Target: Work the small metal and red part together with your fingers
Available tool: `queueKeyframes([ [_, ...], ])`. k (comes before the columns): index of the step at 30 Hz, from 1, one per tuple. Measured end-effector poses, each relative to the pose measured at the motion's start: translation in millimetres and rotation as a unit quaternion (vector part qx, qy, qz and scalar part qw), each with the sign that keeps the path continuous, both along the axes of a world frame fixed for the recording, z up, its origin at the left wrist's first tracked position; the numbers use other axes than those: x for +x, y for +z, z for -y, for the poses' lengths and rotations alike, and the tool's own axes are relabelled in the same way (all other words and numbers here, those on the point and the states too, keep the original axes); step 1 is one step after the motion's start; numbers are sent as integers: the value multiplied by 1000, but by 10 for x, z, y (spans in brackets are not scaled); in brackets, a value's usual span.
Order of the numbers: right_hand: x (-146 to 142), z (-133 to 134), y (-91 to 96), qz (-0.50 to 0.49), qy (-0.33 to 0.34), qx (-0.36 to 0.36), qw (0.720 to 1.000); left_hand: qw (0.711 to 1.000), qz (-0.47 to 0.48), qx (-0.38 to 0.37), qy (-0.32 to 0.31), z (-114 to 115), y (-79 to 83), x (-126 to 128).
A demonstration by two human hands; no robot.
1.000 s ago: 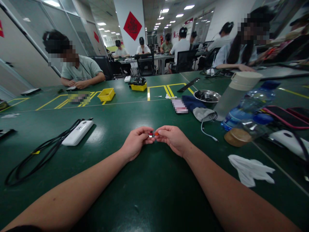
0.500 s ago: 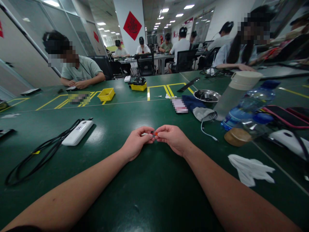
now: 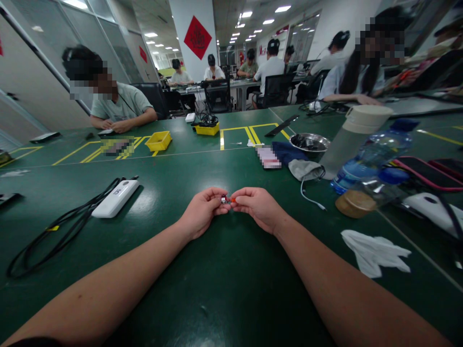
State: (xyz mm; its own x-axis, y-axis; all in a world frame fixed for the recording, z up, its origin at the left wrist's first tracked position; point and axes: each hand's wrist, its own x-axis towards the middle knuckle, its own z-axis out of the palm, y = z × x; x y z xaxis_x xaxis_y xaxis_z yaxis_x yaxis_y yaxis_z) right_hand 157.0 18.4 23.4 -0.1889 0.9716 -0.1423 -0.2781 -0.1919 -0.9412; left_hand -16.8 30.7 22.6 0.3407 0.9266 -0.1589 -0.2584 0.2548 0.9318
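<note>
Both my hands meet over the middle of the green table [image 3: 224, 270]. My left hand [image 3: 201, 211] pinches a tiny metal-and-red part [image 3: 224, 200] between thumb and fingers. My right hand [image 3: 257, 206] pinches a small orange piece [image 3: 233, 199] right beside it; the two pieces touch or nearly touch. Both hands rest on or just above the tabletop with fingers curled closed.
A white power bank [image 3: 115, 198] with black cable lies at left. A metal bowl [image 3: 310, 142], grey pouch [image 3: 306, 169], water bottle [image 3: 372, 154], beige jar, phones and a white cloth [image 3: 374, 252] crowd the right. Yellow bins [image 3: 159, 140] and seated people are farther back.
The hands stay almost still; the fingertips shifted slightly, closing together and then showing the small metal part again.
</note>
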Motion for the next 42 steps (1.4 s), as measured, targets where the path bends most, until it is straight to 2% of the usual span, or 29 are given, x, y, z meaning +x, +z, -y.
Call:
queueKeyframes([
  [16, -9, 14, 33, 13, -16, 6, 1000, 1000, -10, 19, -6, 20, -1, 1],
  [25, -5, 17, -3, 3, 6, 23, 1000, 1000, -21, 17, 3, 20, 10, 15],
  [31, 14, -22, -26, -24, 14, 5, 1000, 1000, 1, 10, -7, 11, -19, -8],
  [36, 12, -16, -10, -12, -6, 7, 1000, 1000, 4, 15, -9, 12, -16, -12],
  [42, 0, 17, 16, -15, -4, 20, 1000, 998, -34, 54, -17, 47, 6, 0],
])
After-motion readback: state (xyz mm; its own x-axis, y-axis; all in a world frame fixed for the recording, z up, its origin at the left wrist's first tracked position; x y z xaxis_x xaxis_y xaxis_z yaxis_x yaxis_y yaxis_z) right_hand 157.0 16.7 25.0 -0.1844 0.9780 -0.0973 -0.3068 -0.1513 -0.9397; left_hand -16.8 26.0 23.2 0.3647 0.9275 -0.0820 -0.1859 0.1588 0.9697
